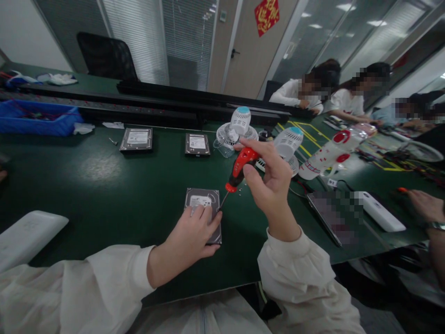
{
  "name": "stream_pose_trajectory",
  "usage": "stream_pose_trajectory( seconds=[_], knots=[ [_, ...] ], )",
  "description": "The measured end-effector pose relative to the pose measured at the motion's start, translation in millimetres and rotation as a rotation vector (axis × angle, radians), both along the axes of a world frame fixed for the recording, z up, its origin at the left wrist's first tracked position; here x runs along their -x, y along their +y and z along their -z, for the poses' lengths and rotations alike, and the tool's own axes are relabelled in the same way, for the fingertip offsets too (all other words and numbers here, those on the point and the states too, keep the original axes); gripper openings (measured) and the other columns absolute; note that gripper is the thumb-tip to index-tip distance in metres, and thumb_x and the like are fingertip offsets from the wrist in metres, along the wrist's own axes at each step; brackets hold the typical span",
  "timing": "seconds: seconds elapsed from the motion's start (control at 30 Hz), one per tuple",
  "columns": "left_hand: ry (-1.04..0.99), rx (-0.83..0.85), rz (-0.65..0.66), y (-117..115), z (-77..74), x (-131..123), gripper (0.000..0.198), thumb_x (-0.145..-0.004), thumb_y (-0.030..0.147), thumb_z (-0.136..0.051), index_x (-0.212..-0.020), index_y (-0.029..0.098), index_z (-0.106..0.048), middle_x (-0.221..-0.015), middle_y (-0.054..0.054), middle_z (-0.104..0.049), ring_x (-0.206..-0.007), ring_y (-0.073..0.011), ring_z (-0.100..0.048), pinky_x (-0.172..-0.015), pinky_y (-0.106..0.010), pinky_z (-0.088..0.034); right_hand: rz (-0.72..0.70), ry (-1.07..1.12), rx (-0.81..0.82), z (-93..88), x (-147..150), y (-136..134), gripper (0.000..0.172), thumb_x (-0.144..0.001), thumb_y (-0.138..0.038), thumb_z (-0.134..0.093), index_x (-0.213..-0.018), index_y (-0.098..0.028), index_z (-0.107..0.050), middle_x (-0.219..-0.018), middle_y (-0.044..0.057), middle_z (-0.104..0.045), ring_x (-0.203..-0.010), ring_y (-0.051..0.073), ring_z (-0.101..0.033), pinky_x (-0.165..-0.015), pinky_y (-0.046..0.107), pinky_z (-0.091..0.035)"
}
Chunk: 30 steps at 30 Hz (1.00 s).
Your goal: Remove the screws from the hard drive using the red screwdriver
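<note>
A hard drive (pixel 214 234) lies label up on the green table in front of me. My left hand (pixel 191 232) rests over it, fingers on its top and thumb by its near edge, steadying it. In my right hand (pixel 273 178) is a red and black screwdriver (pixel 238 170), gripped by the handle between thumb and fingers. It slants down to the left, its tip at the drive's right edge beside my left index finger. Whether the tip sits in a screw is hidden. Several small screws (pixel 239 190) lie to the right of the drive.
Farther back are two more hard drives (pixel 136 140) (pixel 197 144), two white fans (pixel 240 121) (pixel 289 143) and a blue bin (pixel 38 118). On the right stand a white and red bottle (pixel 328 155) and a tablet (pixel 330 218). Another person's hand (pixel 426 204) is at far right.
</note>
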<state>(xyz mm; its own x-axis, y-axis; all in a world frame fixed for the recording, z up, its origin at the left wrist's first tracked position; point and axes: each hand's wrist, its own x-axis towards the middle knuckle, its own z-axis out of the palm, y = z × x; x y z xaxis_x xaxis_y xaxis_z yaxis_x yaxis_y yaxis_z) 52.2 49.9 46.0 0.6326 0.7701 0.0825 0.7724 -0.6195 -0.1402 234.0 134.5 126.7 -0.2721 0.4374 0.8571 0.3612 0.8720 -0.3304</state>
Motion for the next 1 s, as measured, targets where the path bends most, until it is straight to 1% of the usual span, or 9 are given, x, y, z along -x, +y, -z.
stream_pose_trajectory(
  seconds=[0.13, 0.3, 0.37, 0.47, 0.53, 0.67, 0.83, 0.9, 1.0],
  knots=[
    [0.005, -0.004, 0.005, -0.7, 0.1, 0.2, 0.075, -0.089, 0.064, -0.061, -0.146, 0.017, -0.054, -0.115, -0.018, -0.064, -0.099, -0.0319, -0.059, -0.078, -0.042, -0.044, 0.135, 0.023, -0.053, -2.9, 2.9, -0.9, 0.033, -0.085, -0.028, -0.074, -0.117, -0.025, -0.073, -0.099, 0.005, -0.068, -0.091, 0.02, -0.061, -0.079, 0.039, -0.052],
    [-0.006, -0.001, 0.005, -1.3, -0.3, 0.2, 0.074, -0.088, 0.063, -0.063, -0.146, 0.018, -0.055, -0.114, -0.017, -0.064, -0.098, -0.0319, -0.059, -0.077, -0.042, -0.045, 0.056, -0.003, -0.036, -1.8, 1.4, -1.6, 0.039, -0.094, -0.023, -0.055, -0.131, -0.028, -0.066, -0.11, 0.004, -0.074, -0.099, 0.022, -0.063, -0.095, 0.049, -0.048],
    [-0.004, -0.006, 0.004, -1.2, 0.1, 0.1, 0.074, -0.088, 0.063, -0.063, -0.146, 0.018, -0.054, -0.115, -0.017, -0.064, -0.098, -0.0319, -0.059, -0.077, -0.042, -0.045, 0.085, -0.004, -0.038, -1.4, 2.0, -2.1, 0.037, -0.093, -0.028, -0.057, -0.129, -0.027, -0.067, -0.111, 0.005, -0.072, -0.101, 0.023, -0.062, -0.094, 0.048, -0.048],
    [0.005, 0.001, 0.001, -0.2, 0.3, -0.3, 0.074, -0.089, 0.064, -0.062, -0.146, 0.018, -0.054, -0.114, -0.018, -0.064, -0.099, -0.0317, -0.059, -0.077, -0.041, -0.044, 0.187, 0.0, -0.064, -1.2, 3.2, -2.6, 0.035, -0.089, -0.036, -0.067, -0.122, -0.027, -0.071, -0.1, 0.004, -0.068, -0.095, 0.022, -0.059, -0.086, 0.044, -0.049],
    [0.005, 0.006, -0.001, 0.3, 0.2, -0.6, 0.074, -0.089, 0.064, -0.062, -0.147, 0.018, -0.054, -0.115, -0.017, -0.064, -0.099, -0.0314, -0.059, -0.077, -0.041, -0.044, 0.17, -0.003, -0.062, -1.2, 2.8, -2.9, 0.036, -0.09, -0.033, -0.065, -0.126, -0.028, -0.069, -0.097, 0.003, -0.068, -0.092, 0.021, -0.059, -0.087, 0.044, -0.048],
    [0.001, -0.005, 0.004, -0.7, 0.3, -0.2, 0.074, -0.089, 0.064, -0.061, -0.146, 0.018, -0.054, -0.116, -0.018, -0.063, -0.1, -0.032, -0.059, -0.078, -0.042, -0.045, 0.073, 0.001, -0.008, -0.5, 1.4, -3.9, 0.037, -0.096, -0.027, -0.05, -0.13, -0.026, -0.065, -0.106, 0.003, -0.072, -0.099, 0.022, -0.059, -0.095, 0.047, -0.044],
    [0.0, -0.028, 0.009, -2.6, 0.6, 1.0, 0.073, -0.089, 0.063, -0.061, -0.145, 0.017, -0.055, -0.113, -0.018, -0.064, -0.097, -0.0317, -0.059, -0.077, -0.042, -0.044, 0.19, 0.033, -0.051, 0.7, 2.8, -3.7, 0.031, -0.088, -0.035, -0.067, -0.118, -0.026, -0.071, -0.098, 0.004, -0.068, -0.095, 0.023, -0.059, -0.089, 0.046, -0.048],
    [0.002, -0.024, 0.011, -2.2, 0.2, 0.9, 0.073, -0.089, 0.064, -0.061, -0.145, 0.017, -0.055, -0.113, -0.018, -0.064, -0.096, -0.0314, -0.06, -0.077, -0.042, -0.044, 0.182, 0.018, -0.047, 0.5, 1.9, -4.0, 0.034, -0.09, -0.033, -0.064, -0.123, -0.028, -0.069, -0.095, 0.003, -0.069, -0.093, 0.023, -0.059, -0.09, 0.047, -0.048],
    [0.002, -0.017, 0.006, -1.6, -0.8, 0.4, 0.074, -0.089, 0.064, -0.061, -0.146, 0.017, -0.055, -0.114, -0.018, -0.064, -0.098, -0.0314, -0.059, -0.077, -0.042, -0.044, 0.114, -0.007, -0.015, 0.2, -0.4, -5.1, 0.041, -0.096, -0.029, -0.049, -0.134, -0.029, -0.062, -0.102, 0.003, -0.073, -0.095, 0.024, -0.059, -0.093, 0.05, -0.047]
  ],
)
